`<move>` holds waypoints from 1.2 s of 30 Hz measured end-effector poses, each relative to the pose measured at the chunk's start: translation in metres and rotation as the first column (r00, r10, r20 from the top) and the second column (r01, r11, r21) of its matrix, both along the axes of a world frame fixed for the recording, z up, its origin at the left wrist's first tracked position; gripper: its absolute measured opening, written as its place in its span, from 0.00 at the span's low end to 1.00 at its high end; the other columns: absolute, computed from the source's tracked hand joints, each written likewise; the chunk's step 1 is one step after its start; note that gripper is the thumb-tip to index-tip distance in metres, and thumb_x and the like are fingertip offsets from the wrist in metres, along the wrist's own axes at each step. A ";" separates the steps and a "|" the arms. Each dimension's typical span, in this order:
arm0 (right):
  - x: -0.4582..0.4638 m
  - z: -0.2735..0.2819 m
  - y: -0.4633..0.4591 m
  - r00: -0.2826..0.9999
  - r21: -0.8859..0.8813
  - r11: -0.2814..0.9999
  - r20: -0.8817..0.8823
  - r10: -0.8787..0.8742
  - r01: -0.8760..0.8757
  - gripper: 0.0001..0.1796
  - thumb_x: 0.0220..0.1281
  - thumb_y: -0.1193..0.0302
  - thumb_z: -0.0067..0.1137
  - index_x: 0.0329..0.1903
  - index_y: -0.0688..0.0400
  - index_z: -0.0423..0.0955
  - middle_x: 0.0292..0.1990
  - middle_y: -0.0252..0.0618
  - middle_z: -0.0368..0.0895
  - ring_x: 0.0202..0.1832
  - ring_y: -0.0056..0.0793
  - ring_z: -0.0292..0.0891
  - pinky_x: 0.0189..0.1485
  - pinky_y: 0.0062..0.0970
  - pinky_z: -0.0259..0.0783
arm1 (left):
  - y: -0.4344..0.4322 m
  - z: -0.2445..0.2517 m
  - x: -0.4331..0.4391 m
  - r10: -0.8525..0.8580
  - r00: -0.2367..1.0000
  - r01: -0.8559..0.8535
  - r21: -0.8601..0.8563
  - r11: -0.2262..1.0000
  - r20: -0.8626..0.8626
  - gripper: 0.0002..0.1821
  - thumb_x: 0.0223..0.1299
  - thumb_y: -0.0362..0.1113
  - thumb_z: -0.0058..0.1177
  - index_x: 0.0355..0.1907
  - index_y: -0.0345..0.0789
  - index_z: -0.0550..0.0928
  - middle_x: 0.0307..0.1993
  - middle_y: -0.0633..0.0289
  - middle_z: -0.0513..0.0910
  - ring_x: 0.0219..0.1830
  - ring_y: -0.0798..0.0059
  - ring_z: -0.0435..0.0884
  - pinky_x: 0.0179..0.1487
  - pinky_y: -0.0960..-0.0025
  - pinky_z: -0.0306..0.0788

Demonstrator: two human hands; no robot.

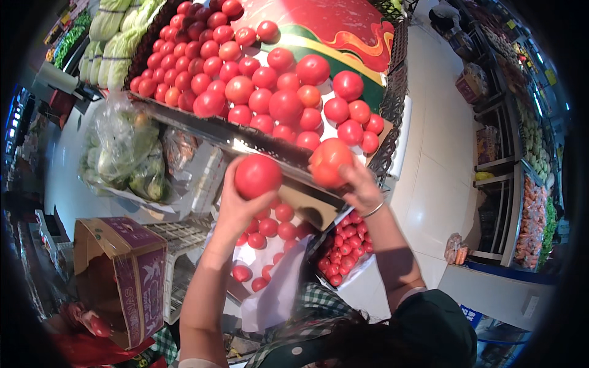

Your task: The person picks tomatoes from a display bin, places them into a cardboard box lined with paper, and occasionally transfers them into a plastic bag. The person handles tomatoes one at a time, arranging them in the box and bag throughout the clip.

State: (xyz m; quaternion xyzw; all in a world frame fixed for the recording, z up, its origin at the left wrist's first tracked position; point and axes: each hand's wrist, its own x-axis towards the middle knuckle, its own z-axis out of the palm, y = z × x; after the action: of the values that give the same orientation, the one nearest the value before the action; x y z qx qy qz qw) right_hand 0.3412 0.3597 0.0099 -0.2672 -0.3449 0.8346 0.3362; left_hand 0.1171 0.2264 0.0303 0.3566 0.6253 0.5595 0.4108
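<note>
My left hand (pixel 235 209) grips a large red tomato (pixel 258 176) in front of the display's lower edge. In my right hand (pixel 363 186), which has a bracelet at the wrist, is a big orange-red tomato (pixel 330 162), held over the display's front rim. Beyond both hands, rows of tomatoes (pixel 260 101) cover much of the sloping display stand (pixel 202 120). Below my hands sits an open carton (pixel 313 195) with loose tomatoes (pixel 268 227) on pale lining paper (pixel 276 287). My forearms partly hide it.
Small red fruits, possibly cherry tomatoes (pixel 346 248), fill a box by my right forearm. A cardboard box (pixel 138 276), a plastic crate (pixel 179 280) and bagged vegetables (pixel 122 152) stand left. A person's hand (pixel 76 315) is near another tomato (pixel 99 326). Shelves (pixel 494 216) line the aisle (pixel 428 161).
</note>
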 end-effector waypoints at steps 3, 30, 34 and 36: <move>0.013 0.047 0.061 0.943 0.333 0.929 0.227 -0.242 0.158 0.40 0.56 0.69 0.69 0.68 0.62 0.57 0.56 0.45 0.73 0.57 0.35 0.74 0.62 0.34 0.71 | 0.085 0.025 0.006 0.050 0.963 0.025 0.274 0.961 -0.265 0.47 0.43 0.36 0.71 0.67 0.41 0.62 0.61 0.50 0.69 0.59 0.60 0.75 0.60 0.61 0.72; -0.045 0.000 0.006 0.914 0.915 0.303 0.339 -0.224 -0.266 0.13 0.55 0.79 0.58 0.44 0.66 0.77 0.40 0.45 0.81 0.45 0.37 0.79 0.51 0.31 0.73 | 0.027 -0.045 -0.038 0.198 0.693 0.061 0.330 0.942 -0.693 0.14 0.52 0.28 0.60 0.44 0.34 0.79 0.31 0.57 0.79 0.27 0.60 0.79 0.31 0.65 0.72; -0.078 -0.118 -0.087 0.567 0.376 0.448 0.694 0.444 -0.811 0.24 0.54 0.67 0.64 0.54 0.62 0.75 0.51 0.48 0.78 0.54 0.44 0.75 0.56 0.34 0.72 | -0.136 -0.153 -0.014 -0.056 0.870 -0.152 -0.376 0.914 -0.489 0.11 0.59 0.31 0.59 0.44 0.31 0.80 0.34 0.55 0.81 0.33 0.67 0.81 0.38 0.68 0.74; -0.077 -0.189 -0.127 0.392 0.280 0.293 0.792 0.467 -0.914 0.26 0.54 0.64 0.66 0.55 0.61 0.74 0.52 0.49 0.78 0.55 0.47 0.74 0.56 0.37 0.71 | -0.205 -0.210 0.013 -0.072 0.931 -0.186 -0.637 0.748 -0.357 0.15 0.58 0.37 0.60 0.45 0.31 0.80 0.37 0.52 0.83 0.38 0.60 0.83 0.44 0.64 0.75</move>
State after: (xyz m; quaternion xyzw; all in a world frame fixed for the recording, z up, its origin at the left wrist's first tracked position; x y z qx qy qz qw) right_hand 0.2641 0.2330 -0.1788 -0.1643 -0.7931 0.5698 -0.1390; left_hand 0.1305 0.0211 -0.1793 0.2643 0.8573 0.2398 0.3712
